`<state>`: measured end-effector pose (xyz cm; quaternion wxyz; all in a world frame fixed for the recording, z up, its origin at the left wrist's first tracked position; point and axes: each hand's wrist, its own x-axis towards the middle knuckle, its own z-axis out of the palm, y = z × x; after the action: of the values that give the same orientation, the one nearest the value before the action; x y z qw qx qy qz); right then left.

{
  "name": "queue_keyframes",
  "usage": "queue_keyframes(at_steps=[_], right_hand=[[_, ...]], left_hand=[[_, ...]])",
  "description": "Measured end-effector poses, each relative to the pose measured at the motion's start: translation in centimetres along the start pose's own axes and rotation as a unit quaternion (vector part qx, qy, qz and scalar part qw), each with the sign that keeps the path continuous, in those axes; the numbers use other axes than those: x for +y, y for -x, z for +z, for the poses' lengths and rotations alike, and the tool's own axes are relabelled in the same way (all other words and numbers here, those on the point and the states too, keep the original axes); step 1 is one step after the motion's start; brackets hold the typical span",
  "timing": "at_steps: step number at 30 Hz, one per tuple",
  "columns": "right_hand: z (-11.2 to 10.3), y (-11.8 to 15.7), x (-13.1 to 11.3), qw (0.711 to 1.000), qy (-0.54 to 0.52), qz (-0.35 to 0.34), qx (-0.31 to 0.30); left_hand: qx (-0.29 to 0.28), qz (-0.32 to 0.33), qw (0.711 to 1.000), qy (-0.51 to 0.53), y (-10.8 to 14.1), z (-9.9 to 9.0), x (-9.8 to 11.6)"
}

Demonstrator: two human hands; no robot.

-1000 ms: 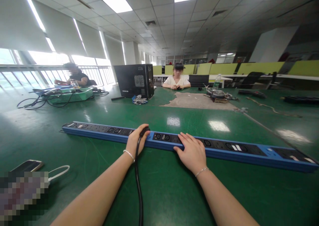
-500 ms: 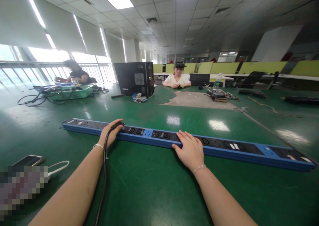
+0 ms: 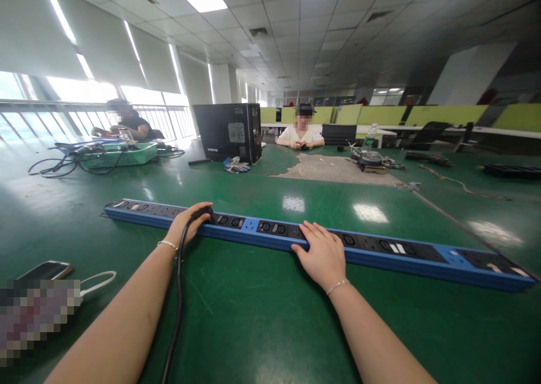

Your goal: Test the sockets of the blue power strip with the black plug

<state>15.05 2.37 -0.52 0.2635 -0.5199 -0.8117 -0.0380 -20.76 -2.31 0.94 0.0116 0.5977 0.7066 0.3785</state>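
A long blue power strip (image 3: 236,236) with black sockets lies across the green table. My left hand (image 3: 188,224) is closed round the plug (image 3: 203,211) of a black cable, at the strip's sockets left of the middle; whether the plug sits in a socket is hidden by my fingers. The black cable (image 3: 179,294) runs from the plug down beside my left forearm to the bottom edge. Right of the middle, my right hand (image 3: 322,253) lies over the strip, fingers on its top and thumb at the near side.
Behind the strip stand a black computer case (image 3: 226,133), a glove (image 3: 236,165) and a green basket (image 3: 127,155) with cables. A bottle (image 3: 371,136) is at the back right. A phone (image 3: 46,272) lies front left. Two people sit beyond.
The plug and my left hand have shifted very slightly, and the cable below them has swung a little to the right. My right hand has stayed in place on the strip.
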Motion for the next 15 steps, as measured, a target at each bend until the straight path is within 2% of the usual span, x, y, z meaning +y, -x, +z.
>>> queue_keyframes(at_steps=[8,15], right_hand=[[0.04,-0.06,-0.01,1.000,0.002,0.003,0.000],[0.00,-0.05,-0.01,1.000,0.006,0.002,0.004]], left_hand=[[0.006,0.018,1.000,-0.005,0.03,0.12,-0.47],[-0.026,0.031,0.999,-0.020,0.15,-0.25,-0.43]])
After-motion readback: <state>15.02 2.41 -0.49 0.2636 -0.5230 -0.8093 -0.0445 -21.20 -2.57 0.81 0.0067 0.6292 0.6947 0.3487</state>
